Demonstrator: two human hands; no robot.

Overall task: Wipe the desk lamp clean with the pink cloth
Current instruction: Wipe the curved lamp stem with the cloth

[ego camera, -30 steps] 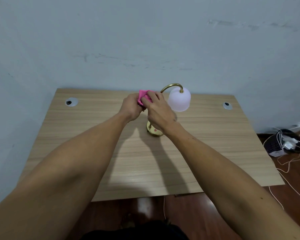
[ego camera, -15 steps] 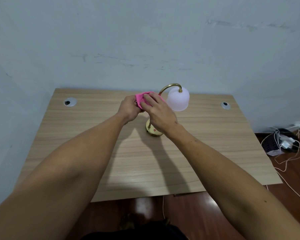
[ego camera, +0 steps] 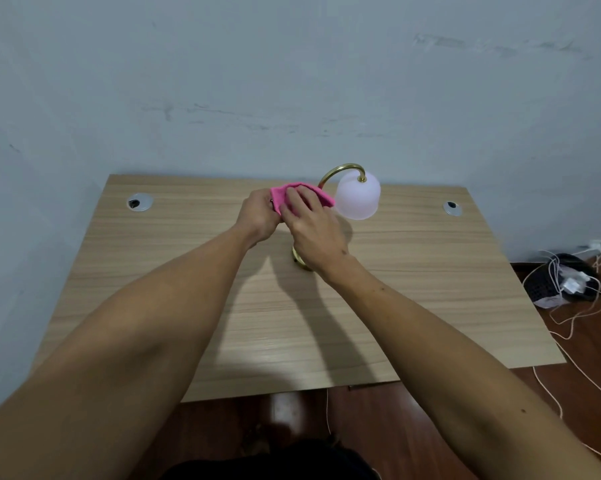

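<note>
A desk lamp stands near the back middle of the wooden desk (ego camera: 160, 278), with a curved brass neck (ego camera: 340, 169), a frosted white shade (ego camera: 358, 199) and a brass base (ego camera: 301, 261) partly hidden behind my right wrist. The pink cloth (ego camera: 294, 192) is bunched in front of the lamp's stem, just left of the shade. My left hand (ego camera: 257, 216) grips the cloth's left end. My right hand (ego camera: 314, 226) lies over the cloth with its fingers pressed on it. The stem is hidden behind my hands and the cloth.
Two round cable grommets (ego camera: 139, 202) (ego camera: 452, 207) sit in the desk's back corners. The desk backs onto a pale wall. On the floor to the right lie a dark bag with a white charger (ego camera: 566, 282) and loose white cables (ego camera: 576, 344).
The pink cloth has spread further right toward the shade, showing more fabric above my right hand. Both hands stay at the lamp's stem.
</note>
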